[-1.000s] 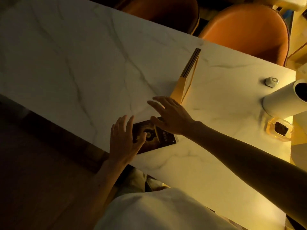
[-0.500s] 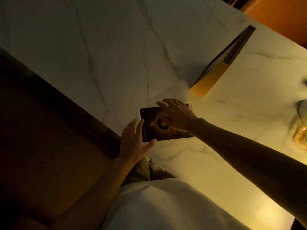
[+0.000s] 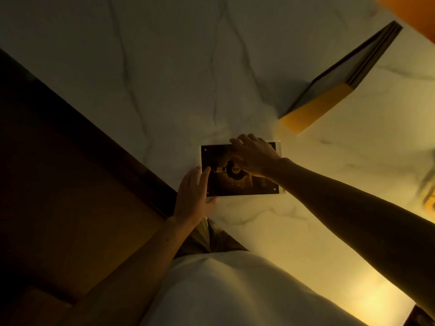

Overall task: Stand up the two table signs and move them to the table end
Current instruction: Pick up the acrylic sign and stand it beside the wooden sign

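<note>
A dark table sign in a clear acrylic frame lies flat on the white marble table, close to its near edge. My left hand holds the sign's lower left corner, fingers on top and thumb at the bottom edge. My right hand rests over the sign's upper right part, fingertips curled at its far edge. A second sign, with a yellow base and dark panels, stands upright farther back on the right.
An orange chair shows at the top right corner. A glass object glows at the right edge. The dark wooden floor lies left of the table edge. My white shirt fills the bottom.
The camera has tilted down and closer. The flat sign has turned to lie square to me; my right hand shifted to its far edge and my left hand to its lower left corner.
</note>
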